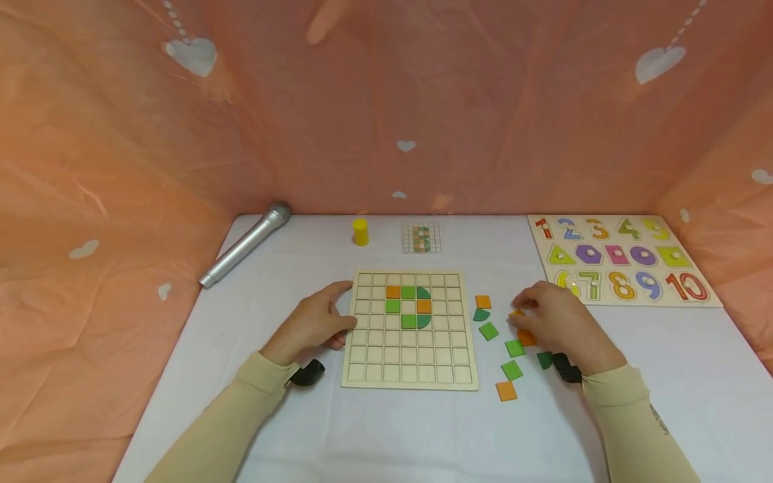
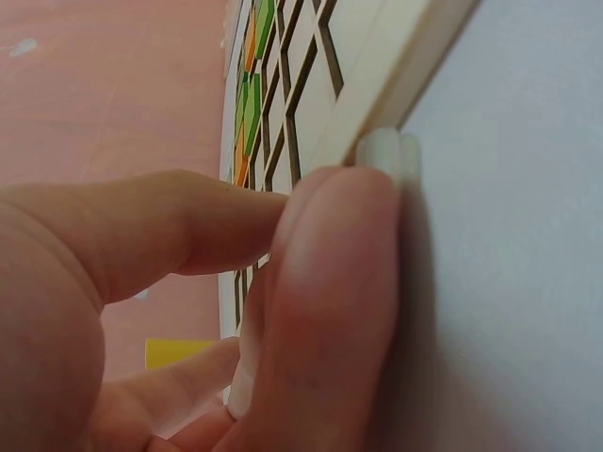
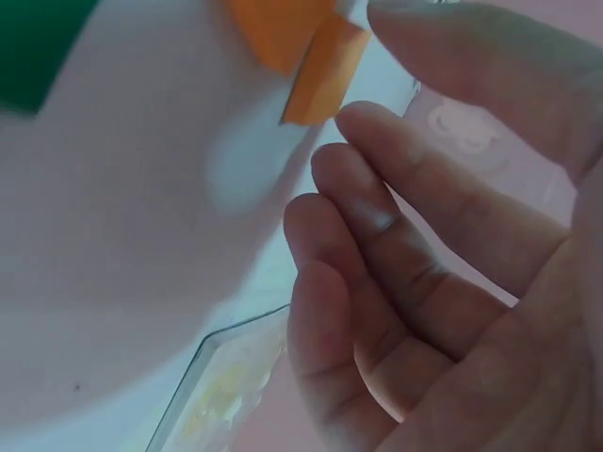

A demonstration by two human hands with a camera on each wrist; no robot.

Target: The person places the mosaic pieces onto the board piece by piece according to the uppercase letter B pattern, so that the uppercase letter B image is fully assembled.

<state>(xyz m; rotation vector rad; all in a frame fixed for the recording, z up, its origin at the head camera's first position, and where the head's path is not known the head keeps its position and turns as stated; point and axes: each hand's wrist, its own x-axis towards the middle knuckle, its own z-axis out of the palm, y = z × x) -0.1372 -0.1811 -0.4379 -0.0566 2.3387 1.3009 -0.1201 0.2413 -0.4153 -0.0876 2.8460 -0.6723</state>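
The left hand [image 1: 309, 318], thumb widely apart, touches the grid board [image 1: 408, 337]. The right hand [image 1: 555, 323], its fingertips narrow, is at an orange tile [image 3: 326, 75]; whether it pinches, one cannot tell.

R hand [image 1: 561, 325] hides pt of orange tile [image 1: 527, 339], num. bd [image 1: 601, 268]; card [image 1: 422, 238] detail too sm.; green pc [image 3: 38, 47] cut off.

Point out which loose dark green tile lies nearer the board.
The dark green tile close to the right edge of the board, below an orange square; the other one lies farther right, near the right hand.
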